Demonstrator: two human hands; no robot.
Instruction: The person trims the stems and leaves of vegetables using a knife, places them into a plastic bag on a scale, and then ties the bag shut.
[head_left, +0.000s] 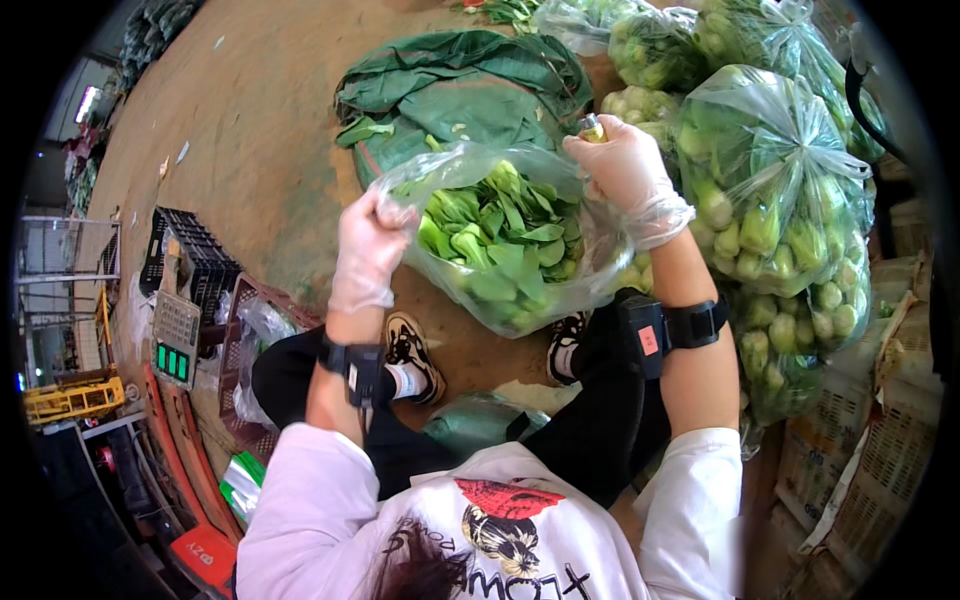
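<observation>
A clear plastic bag (517, 307) full of leafy green bok choy (502, 217) hangs with its mouth open between my hands. My left hand (375, 244), in a thin clear glove, is closed on the bag's left rim. My right hand (626, 169), gloved too, grips the right side of the rim; a small yellowish cylindrical object with a metal end (592, 127) sticks out of the top of that fist. Just beyond the bag lies a green woven sack (472, 97), with loose leaves (365, 130) on its left edge.
Knotted clear bags of bok choy (765, 187) are piled at the right, by stacked plastic crates (862, 420). At the left are a black crate (199, 251), a scale with a lit display (176, 337), a maroon crate (236, 352) and a pallet jack's red forks (187, 435).
</observation>
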